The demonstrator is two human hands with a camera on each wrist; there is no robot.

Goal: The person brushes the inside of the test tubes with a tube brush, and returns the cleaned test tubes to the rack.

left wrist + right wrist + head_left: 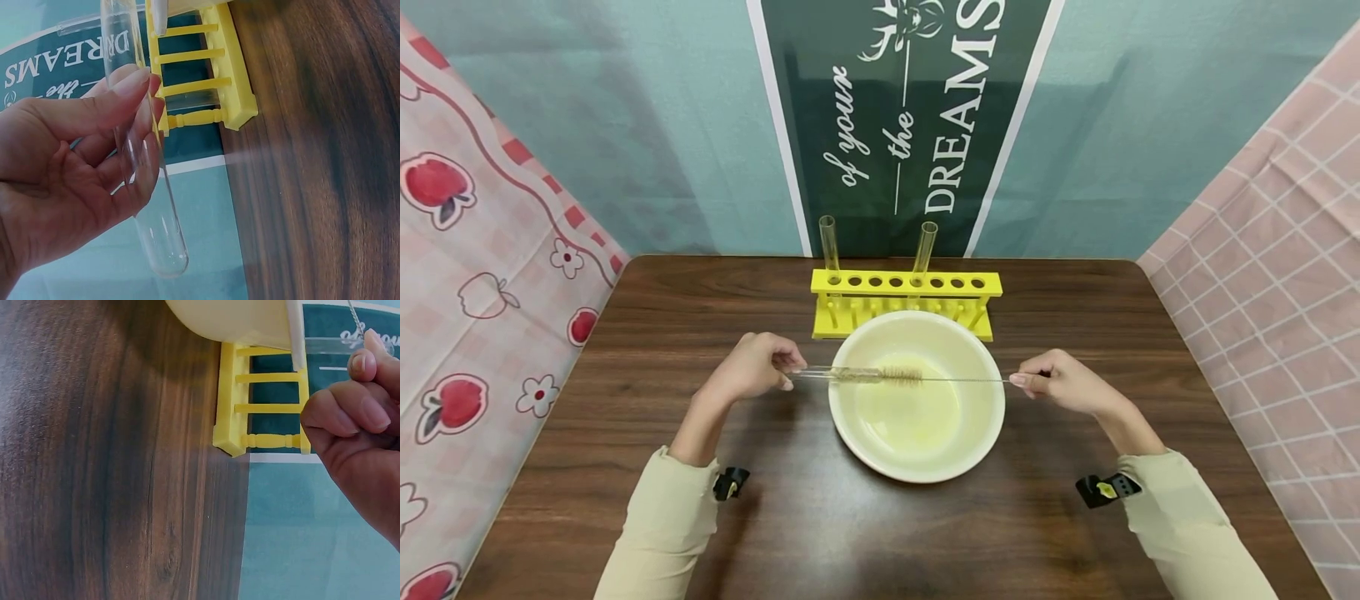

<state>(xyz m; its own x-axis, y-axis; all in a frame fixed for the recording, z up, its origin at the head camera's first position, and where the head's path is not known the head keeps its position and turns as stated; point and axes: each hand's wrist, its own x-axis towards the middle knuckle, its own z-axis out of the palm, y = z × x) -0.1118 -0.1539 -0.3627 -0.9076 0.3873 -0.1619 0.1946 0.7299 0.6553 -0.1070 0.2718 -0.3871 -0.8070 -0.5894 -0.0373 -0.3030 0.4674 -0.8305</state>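
Observation:
My left hand point(758, 365) holds a clear glass test tube point(164, 234) between thumb and fingers, its rounded end pointing away from the basin. The tube lies nearly level, its mouth over the white basin point(917, 474). A test tube brush point(901, 377) with tan bristles sits partly inside the tube; the rest of its bristles show outside the mouth. At the basin's right side, my right hand point(1060, 382) pinches the brush's thin twisted wire point(356, 317) between thumb and forefinger, with the other fingers curled in. Shallow yellowish liquid point(913, 417) covers the basin's bottom.
Behind the basin stands a yellow test tube rack point(992, 285). Two more glass tubes stand in it, a left one point(829, 242) and one near the middle point(926, 246). The brown wooden table point(880, 542) backs onto a teal cloth point(685, 125), with patterned cloths at both sides.

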